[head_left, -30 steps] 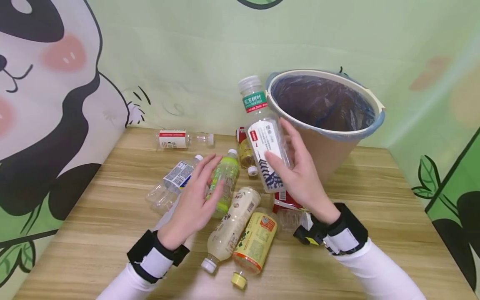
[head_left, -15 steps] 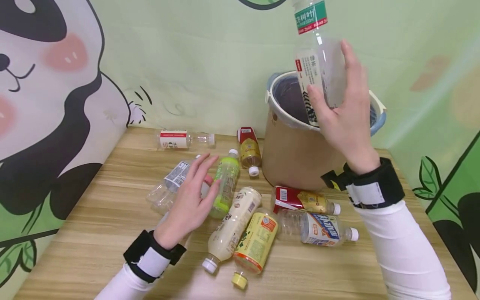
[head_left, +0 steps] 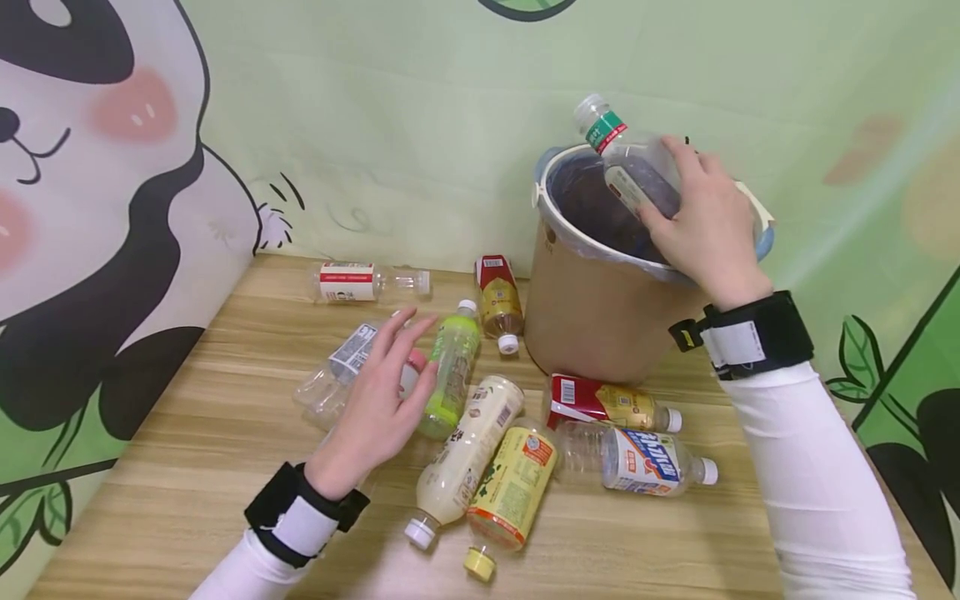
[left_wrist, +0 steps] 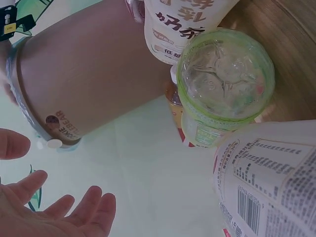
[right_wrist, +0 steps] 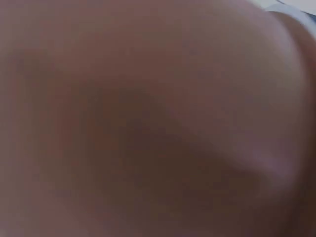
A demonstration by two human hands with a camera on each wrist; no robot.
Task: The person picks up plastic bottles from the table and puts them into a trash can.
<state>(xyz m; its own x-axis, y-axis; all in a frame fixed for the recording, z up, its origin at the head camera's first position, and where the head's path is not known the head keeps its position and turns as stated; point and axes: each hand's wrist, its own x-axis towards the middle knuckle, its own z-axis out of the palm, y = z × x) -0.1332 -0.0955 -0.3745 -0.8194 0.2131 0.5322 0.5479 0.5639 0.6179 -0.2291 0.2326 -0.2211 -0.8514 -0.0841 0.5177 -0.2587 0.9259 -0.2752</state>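
1. A pale green cloth wall (head_left: 390,125), printed with a big panda (head_left: 82,250) on the left, stands behind a wood-grain table (head_left: 187,467).
2. The right hand (head_left: 708,221) has its thumb and fingers curled round the lower body of a clear bottle (head_left: 641,179), thumb on the near side. The right wrist view is only a blur.
3. The left hand (head_left: 375,400) has its fingers loosely spread above the table; the left wrist view shows them apart from the bottles.
4. The clear bottle is see-through, with a pale cap, a green-and-red band at the neck and a whitish label panel. It tilts over the mouth of the bin, cap toward the far left; whether its base dips inside cannot be told.
5. The bin (head_left: 600,308) is tan with a cream rim and a bluish plastic liner (head_left: 577,196) folded over it. Its inside is dark, its contents unclear.
6. Around the left hand lie a grey-labelled bottle (head_left: 352,354), partly hidden, and a green bottle (head_left: 450,375); nearer, a cream bottle (head_left: 468,450) and a yellow-labelled bottle (head_left: 513,479).
7. On the right, near the bin's foot, are a red-and-gold bottle (head_left: 607,404) and a blue-and-orange-labelled bottle (head_left: 645,462). Farther back lie another red-and-gold one (head_left: 498,300) and, far left, a red-and-white-labelled bottle (head_left: 347,282).
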